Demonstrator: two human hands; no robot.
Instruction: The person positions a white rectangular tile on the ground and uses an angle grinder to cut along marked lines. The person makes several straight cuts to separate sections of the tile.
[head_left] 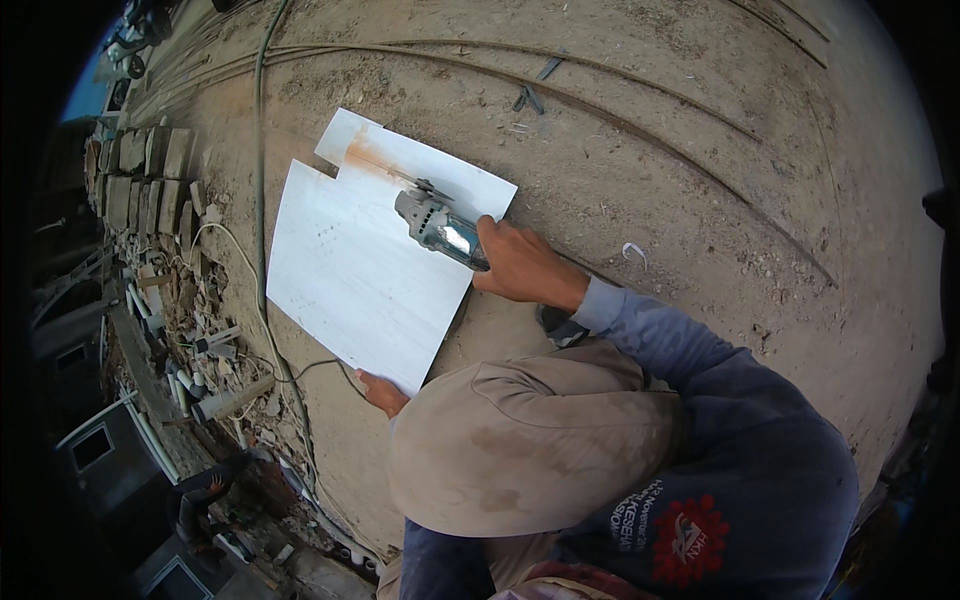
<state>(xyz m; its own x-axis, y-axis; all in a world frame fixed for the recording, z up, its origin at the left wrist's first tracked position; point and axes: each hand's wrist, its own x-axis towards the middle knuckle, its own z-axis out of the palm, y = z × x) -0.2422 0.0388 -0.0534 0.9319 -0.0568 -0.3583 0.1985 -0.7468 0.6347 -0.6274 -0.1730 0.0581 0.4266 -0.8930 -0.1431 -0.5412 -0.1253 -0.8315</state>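
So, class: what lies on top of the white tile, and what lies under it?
On the tile: an angle grinder held by the right hand, and rusty dust. The left hand grips its near corner. Under it, dirt ground shows around; the rest is covered.

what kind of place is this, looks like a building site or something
Most likely an outdoor building site. A hand runs an angle grinder across a large white tile lying on a dusty concrete slab, and stacked bricks and pipe offcuts line its edge.
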